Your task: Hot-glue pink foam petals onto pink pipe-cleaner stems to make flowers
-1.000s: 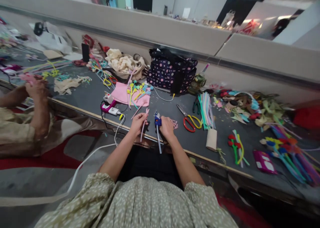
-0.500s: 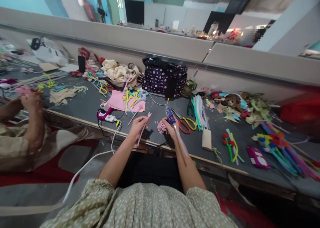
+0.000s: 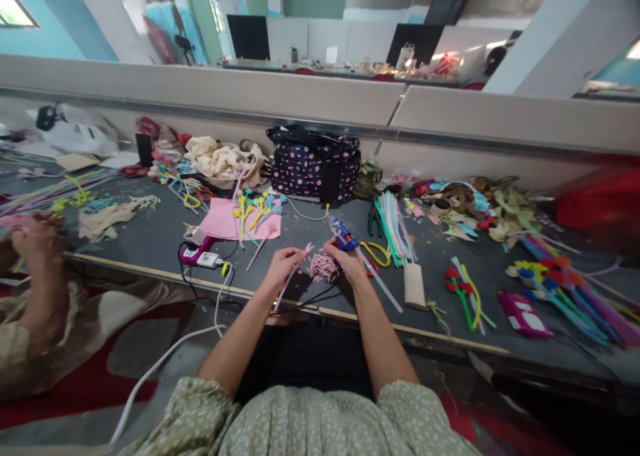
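Cable (image 3: 155, 376): white, dropping from the power strip (image 3: 194, 251) over the edge of the desk (image 3: 430, 249); a knee or sleeve catching it could drag the strip off its spot
Pink sheet (image 3: 216, 223): yellow- and blue-tipped stems lie loosely on it, and a careless forearm could scatter them; their layout looks unchanged from half a second ago
Left hand (image 3: 283, 266): fingertips pinched on the pink stem; a slack pinch could let so thin a thing roll or twist; it has come nearer the right hand since the earlier frame
Pink stem (image 3: 286, 288): held at the front of the desk, left of the pile, tip up, lower end near the edge, where a bump could bend it
Pile (image 3: 321, 267): small pink pieces on the desk between the two hands; either wrist dipping could sweep them about; the gap around it was wider before
Right hand (image 3: 347, 259): wrapped round the glue gun, apart from the left
Glue gun (image 3: 343, 235): nozzle up and away; if hot, which cannot be seen, a leftward swing could burn fingertips or drip on the pile
Glue stick (image 3: 383, 283): its long tail could snag the scissors (image 3: 379, 255) as the wrist turns; it lay along the forearm earlier, and now juts right of it, the scissors more hidden
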Motion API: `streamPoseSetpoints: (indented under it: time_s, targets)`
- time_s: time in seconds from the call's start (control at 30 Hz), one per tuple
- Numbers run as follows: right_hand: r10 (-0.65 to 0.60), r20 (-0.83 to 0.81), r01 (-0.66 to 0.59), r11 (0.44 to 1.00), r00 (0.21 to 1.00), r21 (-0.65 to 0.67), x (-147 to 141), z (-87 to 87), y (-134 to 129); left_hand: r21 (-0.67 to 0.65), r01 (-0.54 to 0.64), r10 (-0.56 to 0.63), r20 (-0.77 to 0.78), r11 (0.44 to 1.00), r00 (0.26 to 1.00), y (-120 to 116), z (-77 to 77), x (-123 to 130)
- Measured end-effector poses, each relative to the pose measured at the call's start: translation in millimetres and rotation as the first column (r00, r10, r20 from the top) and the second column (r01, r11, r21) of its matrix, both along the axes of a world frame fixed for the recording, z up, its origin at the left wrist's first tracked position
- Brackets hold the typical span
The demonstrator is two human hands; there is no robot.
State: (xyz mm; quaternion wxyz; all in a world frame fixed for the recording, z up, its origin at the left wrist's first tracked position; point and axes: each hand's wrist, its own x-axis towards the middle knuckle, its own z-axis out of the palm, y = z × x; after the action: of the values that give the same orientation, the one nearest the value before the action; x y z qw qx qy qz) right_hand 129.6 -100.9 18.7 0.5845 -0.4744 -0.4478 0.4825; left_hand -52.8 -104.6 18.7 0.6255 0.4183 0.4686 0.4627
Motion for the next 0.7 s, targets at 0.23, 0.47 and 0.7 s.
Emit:
streamPoseSetpoints:
  time_s: [0.23, 0.47, 0.7]
  targets:
    - [0.017, -0.024, -0.018, 0.999, 1.000, -0.047, -6.0, 6.8, -0.1, -0.016, 0.092, -0.092, -0.049, 0.996, 0.995, -3.3, 3.1, -4.6]
    - [0.034, 0.008, -0.034, 0.998, 0.999, -0.046, -10.0, 8.8, -4.6, -0.029, 0.153, -0.153, -0.009, 0.988, 0.988, -8.6, 9.8, -1.6]
    - [0.033, -0.030, -0.036, 0.996, 0.999, -0.082, -11.4, 13.3, -7.0, -0.021, 0.162, -0.162, 0.004, 0.987, 0.987, -10.9, 13.2, 1.1]
